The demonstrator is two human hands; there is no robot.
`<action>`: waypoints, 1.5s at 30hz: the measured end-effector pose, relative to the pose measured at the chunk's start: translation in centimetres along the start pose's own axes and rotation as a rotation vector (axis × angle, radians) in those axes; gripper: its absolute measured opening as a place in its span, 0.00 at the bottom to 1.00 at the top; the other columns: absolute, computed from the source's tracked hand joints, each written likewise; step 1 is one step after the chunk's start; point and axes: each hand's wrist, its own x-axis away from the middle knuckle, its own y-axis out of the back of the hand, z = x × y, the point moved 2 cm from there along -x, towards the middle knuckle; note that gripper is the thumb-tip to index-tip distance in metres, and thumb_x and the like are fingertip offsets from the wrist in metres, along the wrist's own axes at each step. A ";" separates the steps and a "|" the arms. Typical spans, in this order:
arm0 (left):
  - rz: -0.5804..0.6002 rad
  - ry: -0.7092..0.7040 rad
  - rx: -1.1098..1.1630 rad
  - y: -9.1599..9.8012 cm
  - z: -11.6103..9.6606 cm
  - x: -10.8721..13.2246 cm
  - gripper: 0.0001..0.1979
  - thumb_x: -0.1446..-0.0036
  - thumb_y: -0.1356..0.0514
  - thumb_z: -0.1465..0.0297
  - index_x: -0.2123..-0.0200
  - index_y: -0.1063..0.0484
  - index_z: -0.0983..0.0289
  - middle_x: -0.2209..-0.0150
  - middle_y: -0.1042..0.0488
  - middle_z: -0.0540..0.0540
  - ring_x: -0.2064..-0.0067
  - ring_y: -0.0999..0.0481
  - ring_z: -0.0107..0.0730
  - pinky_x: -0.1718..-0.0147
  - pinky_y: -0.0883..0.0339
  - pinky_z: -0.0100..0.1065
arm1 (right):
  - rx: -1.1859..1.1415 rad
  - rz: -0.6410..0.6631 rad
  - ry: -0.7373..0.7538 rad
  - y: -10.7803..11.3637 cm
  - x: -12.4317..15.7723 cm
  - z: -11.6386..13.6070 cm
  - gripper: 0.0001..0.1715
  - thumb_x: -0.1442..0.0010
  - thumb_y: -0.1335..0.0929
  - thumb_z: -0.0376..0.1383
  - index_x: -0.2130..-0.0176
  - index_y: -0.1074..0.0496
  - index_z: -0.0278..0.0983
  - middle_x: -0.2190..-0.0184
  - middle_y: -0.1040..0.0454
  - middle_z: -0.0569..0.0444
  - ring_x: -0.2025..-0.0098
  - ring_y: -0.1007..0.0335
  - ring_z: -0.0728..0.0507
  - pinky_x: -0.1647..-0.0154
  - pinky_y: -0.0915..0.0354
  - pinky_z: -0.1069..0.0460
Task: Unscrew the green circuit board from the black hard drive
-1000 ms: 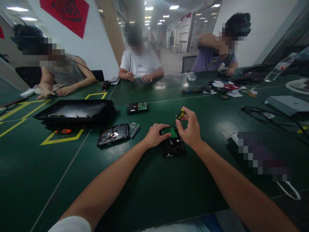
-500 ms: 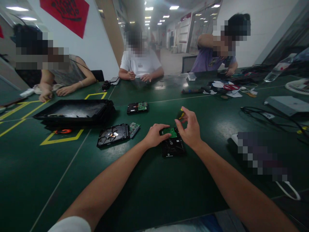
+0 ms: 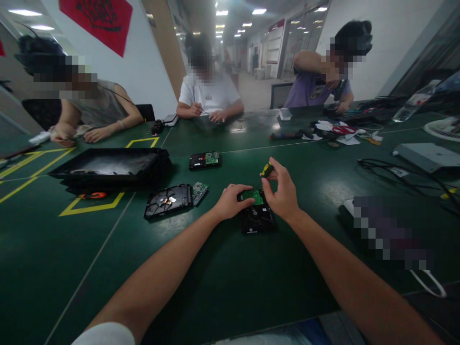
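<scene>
Stacked black trays (image 3: pixel 111 164), clear bottle (image 3: pixel 415 102), red wall poster (image 3: pixel 102 23)

We count one stack of black trays (image 3: pixel 108 178) on one green table (image 3: pixel 230 287). To the stack's right lie three black hard drives: the nearest drive (image 3: pixel 168 200), the middle drive (image 3: pixel 197 161) and the farthest drive (image 3: pixel 257 219), plus one loose circuit board (image 3: pixel 200 192). Also right of the stack are our two hands, the left hand (image 3: pixel 232 200) and right hand (image 3: pixel 282 191), and one yellow-and-black screwdriver (image 3: pixel 267 170). Beyond the stack we tally three co-workers, one behind it (image 3: pixel 104 103), two off to its right. Well right of it: one clear bottle (image 3: pixel 417 101), one grey box (image 3: pixel 429 155).
</scene>
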 end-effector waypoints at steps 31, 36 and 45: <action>-0.018 -0.010 0.000 -0.1 0.0 0.2 0.25 0.36 0.33 0.56 0.38 0.25 0.55 0.42 0.20 0.55 0.42 0.26 0.50 0.41 0.33 0.51 | -0.005 -0.020 -0.013 0.0 0.1 0.0 0.36 0.29 0.33 0.38 0.28 0.46 0.51 0.41 0.31 0.45 0.53 0.24 0.39 0.50 0.20 0.37; -0.018 -0.017 0.004 0.0 -0.1 0.1 0.24 0.36 0.33 0.57 0.39 0.25 0.55 0.43 0.20 0.56 0.42 0.25 0.50 0.42 0.32 0.50 | 0.000 -0.033 -0.012 0.0 0.1 0.0 0.37 0.30 0.33 0.37 0.28 0.46 0.51 0.40 0.32 0.45 0.53 0.24 0.39 0.51 0.20 0.38; -0.012 -0.021 0.002 -0.1 0.0 0.2 0.25 0.37 0.33 0.57 0.38 0.25 0.55 0.43 0.20 0.56 0.42 0.25 0.50 0.41 0.33 0.50 | 0.003 -0.032 -0.005 0.1 0.1 0.0 0.37 0.29 0.33 0.36 0.28 0.47 0.50 0.39 0.32 0.44 0.54 0.23 0.40 0.50 0.20 0.37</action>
